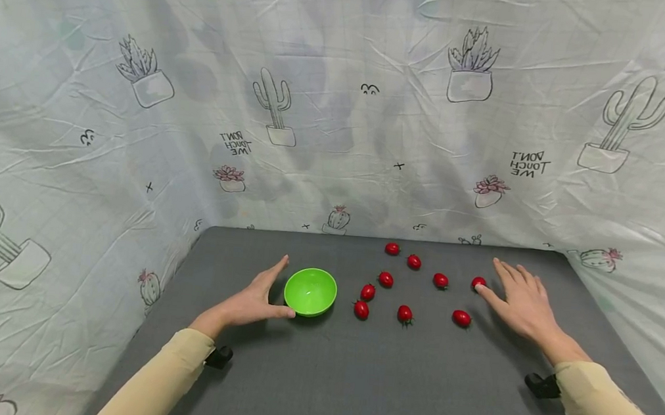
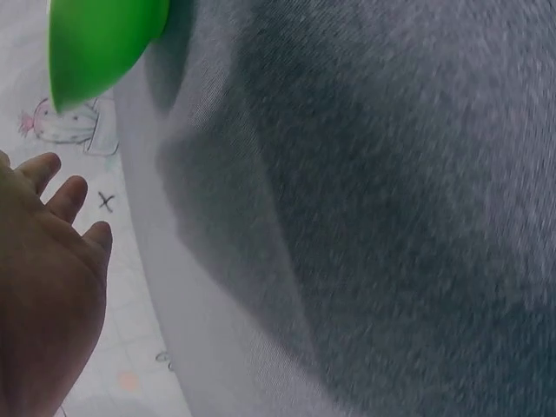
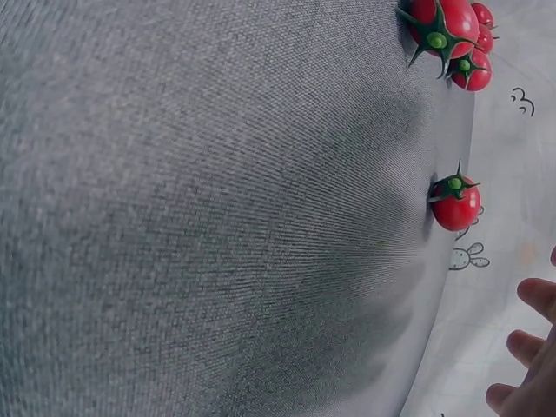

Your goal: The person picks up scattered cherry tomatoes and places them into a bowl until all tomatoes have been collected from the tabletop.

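Standing by the grey table (image 1: 353, 381), I see two sleeved arms stretched away from me. On the left, the left hand (image 1: 253, 303) lies flat with fingers straight and relaxed, its thumb tip touching the near-left rim of the green bowl (image 1: 310, 291). Farther right, the right hand (image 1: 522, 303) is spread, holding nothing, its thumb tip touching the rightmost tomato (image 1: 478, 283). Another tomato (image 1: 461, 318) sits just left of that hand. The remaining tomatoes lie scattered between bowl and right hand, so the right hand is nearer.
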The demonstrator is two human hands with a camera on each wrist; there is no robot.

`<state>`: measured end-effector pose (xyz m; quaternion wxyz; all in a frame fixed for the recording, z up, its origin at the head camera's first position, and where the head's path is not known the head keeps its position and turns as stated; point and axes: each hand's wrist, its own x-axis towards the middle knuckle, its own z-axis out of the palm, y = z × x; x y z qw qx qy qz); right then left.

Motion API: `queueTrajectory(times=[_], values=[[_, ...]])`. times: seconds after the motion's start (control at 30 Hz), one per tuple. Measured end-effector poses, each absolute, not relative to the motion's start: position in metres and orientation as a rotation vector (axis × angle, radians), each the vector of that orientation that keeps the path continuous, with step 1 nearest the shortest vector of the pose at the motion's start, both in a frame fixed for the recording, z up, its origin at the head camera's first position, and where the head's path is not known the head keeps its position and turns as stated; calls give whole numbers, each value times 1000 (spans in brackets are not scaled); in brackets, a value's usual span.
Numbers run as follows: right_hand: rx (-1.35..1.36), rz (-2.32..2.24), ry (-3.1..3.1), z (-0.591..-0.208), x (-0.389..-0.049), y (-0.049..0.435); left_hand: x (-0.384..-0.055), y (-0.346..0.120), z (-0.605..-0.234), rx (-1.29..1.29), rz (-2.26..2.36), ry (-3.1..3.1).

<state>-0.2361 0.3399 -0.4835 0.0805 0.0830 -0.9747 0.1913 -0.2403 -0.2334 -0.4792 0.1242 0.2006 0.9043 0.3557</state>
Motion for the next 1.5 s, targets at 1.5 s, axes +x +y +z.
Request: queueTrajectory(times=[1.5], values=[[-64,855,-2888,-510,-255,323,-244,-216,-506,507,1288,2460]])
